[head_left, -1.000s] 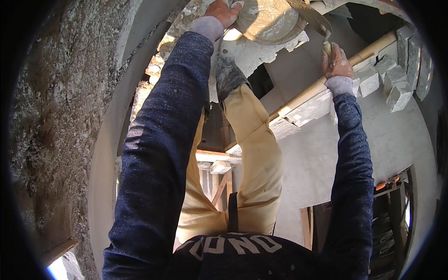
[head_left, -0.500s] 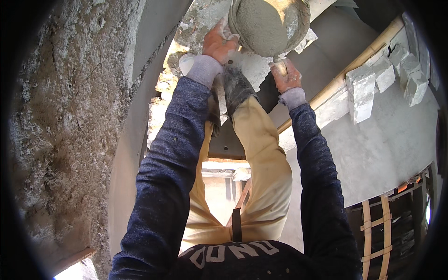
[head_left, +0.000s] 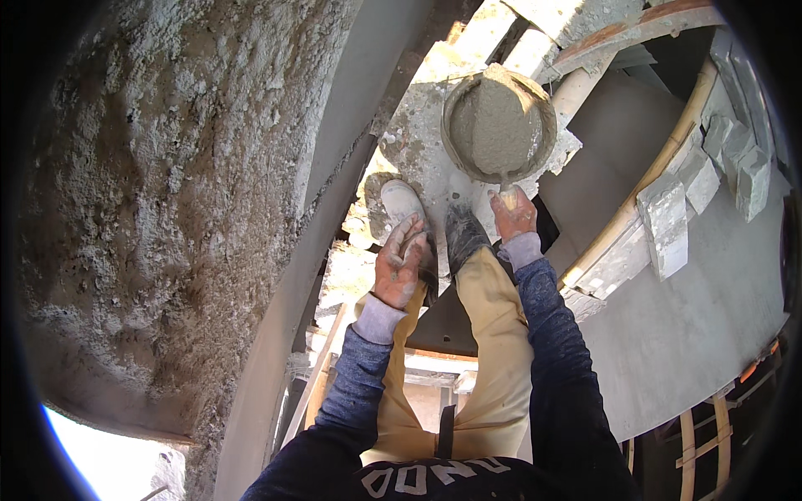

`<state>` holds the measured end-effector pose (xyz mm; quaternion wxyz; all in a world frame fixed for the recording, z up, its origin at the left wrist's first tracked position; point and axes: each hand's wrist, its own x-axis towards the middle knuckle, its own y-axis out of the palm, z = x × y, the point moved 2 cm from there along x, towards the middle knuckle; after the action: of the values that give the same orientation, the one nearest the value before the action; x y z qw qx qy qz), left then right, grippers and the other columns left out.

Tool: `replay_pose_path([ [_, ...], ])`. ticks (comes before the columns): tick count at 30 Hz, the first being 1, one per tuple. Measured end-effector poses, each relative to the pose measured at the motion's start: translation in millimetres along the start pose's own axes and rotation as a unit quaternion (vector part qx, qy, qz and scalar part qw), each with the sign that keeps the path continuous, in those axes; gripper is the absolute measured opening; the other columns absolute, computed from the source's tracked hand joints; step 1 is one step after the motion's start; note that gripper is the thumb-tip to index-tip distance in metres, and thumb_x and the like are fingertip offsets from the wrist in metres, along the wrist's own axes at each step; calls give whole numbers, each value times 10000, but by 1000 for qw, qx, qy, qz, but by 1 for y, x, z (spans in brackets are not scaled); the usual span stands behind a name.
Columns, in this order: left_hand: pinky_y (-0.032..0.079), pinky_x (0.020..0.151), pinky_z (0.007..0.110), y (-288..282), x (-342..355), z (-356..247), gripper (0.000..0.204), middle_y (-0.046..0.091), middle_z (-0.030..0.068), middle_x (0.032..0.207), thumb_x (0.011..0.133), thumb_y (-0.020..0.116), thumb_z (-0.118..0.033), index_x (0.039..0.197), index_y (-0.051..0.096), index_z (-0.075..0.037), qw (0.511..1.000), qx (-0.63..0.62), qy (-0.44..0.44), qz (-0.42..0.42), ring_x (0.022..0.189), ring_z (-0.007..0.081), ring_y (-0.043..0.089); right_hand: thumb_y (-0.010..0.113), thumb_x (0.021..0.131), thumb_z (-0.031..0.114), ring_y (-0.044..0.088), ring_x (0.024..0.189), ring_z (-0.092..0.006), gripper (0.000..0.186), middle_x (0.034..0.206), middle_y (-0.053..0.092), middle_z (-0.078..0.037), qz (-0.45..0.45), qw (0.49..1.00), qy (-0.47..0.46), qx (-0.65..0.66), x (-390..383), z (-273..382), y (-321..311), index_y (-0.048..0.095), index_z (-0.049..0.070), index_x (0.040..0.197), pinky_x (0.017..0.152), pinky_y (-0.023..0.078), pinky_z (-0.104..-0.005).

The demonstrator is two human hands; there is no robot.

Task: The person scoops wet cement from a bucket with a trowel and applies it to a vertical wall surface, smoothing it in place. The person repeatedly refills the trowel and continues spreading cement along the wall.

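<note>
My right hand (head_left: pixel 515 214) grips the handle of a trowel (head_left: pixel 505 189), its blade end at the lower rim of a round bucket (head_left: pixel 454 125) of wet grey mortar (head_left: pixel 505 121). My left hand (head_left: pixel 399 267) is below and left of the bucket, over my pale, dusty footwear (head_left: pixel 397 200), with mortar-smeared fingers curled together; what they hold, if anything, I cannot make out. The bucket stands on a rough, splattered slab (head_left: pixel 416 108) beyond my feet.
A rough plastered wall (head_left: pixel 159 209) rises at the left. At the right, stone blocks (head_left: pixel 662 225) line a bamboo pole (head_left: pixel 643 188) above a smooth curved grey surface (head_left: pixel 693 334). Wooden battens (head_left: pixel 720 430) cross a dark gap below. Dark openings lie beside the slab.
My left hand has left the bucket's side and moved down toward me. My right hand has come inward with the trowel, to the bucket's lower rim. The whole view has shifted.
</note>
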<state>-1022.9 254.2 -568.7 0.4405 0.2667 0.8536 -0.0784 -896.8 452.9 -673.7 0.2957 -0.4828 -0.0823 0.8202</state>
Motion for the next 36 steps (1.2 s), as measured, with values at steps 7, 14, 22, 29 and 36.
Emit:
replay_pose_path([
  [7, 395, 994, 278, -7, 28, 27, 427, 555, 170, 1265, 926, 497, -36, 1345, 438, 23, 994, -26, -42, -100, 1165, 199, 526, 587, 872, 190, 490, 440, -121, 147, 620, 526, -31, 110, 941, 3, 321, 12, 102, 60, 522, 71, 928, 382, 402, -284],
  [14, 403, 982, 311, -22, 57, 11, 493, 535, 167, 1282, 936, 552, -173, 1366, 409, 21, 993, 66, 41, -89, 1134, 205, 540, 532, 860, 185, 490, 430, -160, 126, 643, 513, -53, 52, 871, -9, 488, 70, 194, 103, 486, 96, 936, 366, 429, -314],
  [22, 388, 1011, 302, -42, 67, -52, 477, 539, 188, 1288, 946, 534, -138, 1366, 402, 44, 989, 46, 88, -113, 1202, 226, 513, 598, 855, 370, 539, 571, -177, 321, 683, 548, -58, -158, 873, 17, 461, 177, 204, 143, 560, 57, 914, 489, 445, -321],
  [29, 446, 949, 340, -60, 79, -80, 481, 573, 208, 1232, 937, 549, -215, 1330, 450, 43, 967, 122, 171, -146, 1118, 255, 581, 660, 801, 159, 618, 1006, -347, 435, 1072, 618, -209, -205, 957, 12, 207, 245, 316, 195, 470, 33, 1172, 840, 483, -407],
  [36, 412, 997, 335, -55, 90, -86, 487, 512, 219, 1309, 947, 557, -185, 1343, 421, 65, 966, 144, 183, -109, 1214, 256, 511, 635, 847, 198, 616, 917, -326, 471, 976, 620, -195, -188, 905, -329, 194, 155, 330, 105, 452, 6, 1236, 810, 484, -402],
])
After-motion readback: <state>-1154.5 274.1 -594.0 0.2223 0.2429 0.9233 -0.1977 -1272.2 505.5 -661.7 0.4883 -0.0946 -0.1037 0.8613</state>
